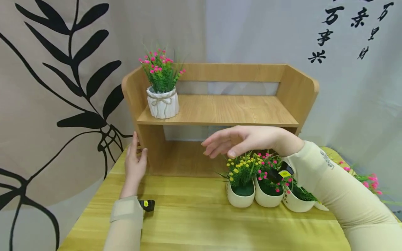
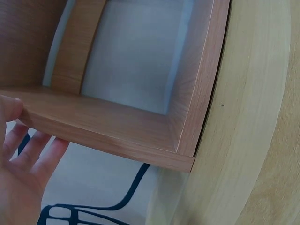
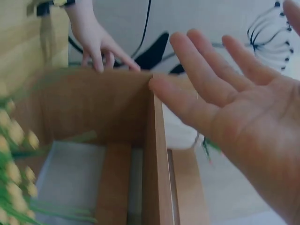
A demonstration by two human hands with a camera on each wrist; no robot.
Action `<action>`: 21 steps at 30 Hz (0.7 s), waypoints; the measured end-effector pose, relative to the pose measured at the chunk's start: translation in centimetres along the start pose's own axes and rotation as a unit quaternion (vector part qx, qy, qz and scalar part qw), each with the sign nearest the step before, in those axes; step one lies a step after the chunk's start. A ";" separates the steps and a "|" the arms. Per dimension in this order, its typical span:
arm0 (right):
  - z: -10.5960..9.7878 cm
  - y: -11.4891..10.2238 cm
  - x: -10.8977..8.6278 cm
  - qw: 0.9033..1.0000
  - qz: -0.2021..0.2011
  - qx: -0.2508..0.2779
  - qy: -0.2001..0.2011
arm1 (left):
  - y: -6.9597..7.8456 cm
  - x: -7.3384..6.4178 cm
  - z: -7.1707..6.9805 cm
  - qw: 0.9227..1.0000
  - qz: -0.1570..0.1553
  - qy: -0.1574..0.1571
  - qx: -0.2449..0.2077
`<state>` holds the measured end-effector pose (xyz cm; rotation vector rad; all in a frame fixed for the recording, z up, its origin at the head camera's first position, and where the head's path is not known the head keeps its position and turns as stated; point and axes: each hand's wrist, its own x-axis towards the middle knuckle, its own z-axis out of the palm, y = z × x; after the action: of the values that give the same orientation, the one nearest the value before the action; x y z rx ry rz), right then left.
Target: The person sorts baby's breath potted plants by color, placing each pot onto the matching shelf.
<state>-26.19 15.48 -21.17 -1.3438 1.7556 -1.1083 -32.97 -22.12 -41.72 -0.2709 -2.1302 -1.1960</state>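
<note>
Fingers extended on both, the right hand point(image 1: 251, 140) hovers before the tabletop bookshelf point(image 1: 232, 108); the left hand point(image 1: 135, 168) touches its left edge.

My left hand point(image 1: 136, 167) touches a smooth, matt, light-brown wood-grain two-tier shelf point(image 1: 226, 108); the yellow wood-grain tabletop point(image 1: 188, 212) looks faintly glossy.

A wooden shelf point(image 1: 232, 111) stood on the counter point(image 1: 188, 216), with a pink-flowered potted plant point(image 1: 161, 82) at the left of its upper board. The left hand point(image 1: 135, 167) touched the shelf's left side. The right hand point(image 1: 251, 138) hung in front of the shelf, near a yellow-flowered potted plant point(image 1: 241, 190). More white pots point(image 1: 270, 199) stood just beside that, partly behind the right sleeve point(image 1: 339, 188).
</note>
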 end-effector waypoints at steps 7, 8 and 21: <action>4.2 1.1 -0.8 0.999 -0.029 0.007 -0.031 | -0.2 -0.3 -0.2 1.000 -0.006 0.006 -0.002; 4.7 1.5 -1.0 0.999 -0.035 0.007 -0.036 | -0.2 -0.3 -0.2 1.000 -0.010 0.005 -0.003; 10.9 8.0 -3.1 0.997 -0.001 -0.070 0.022 | 0.2 0.0 0.1 1.000 -0.012 -0.001 -0.012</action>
<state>-19.18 16.88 -33.07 -1.4143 1.8948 -1.0404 -32.89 -21.96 -41.63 -0.2595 -2.1275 -1.2370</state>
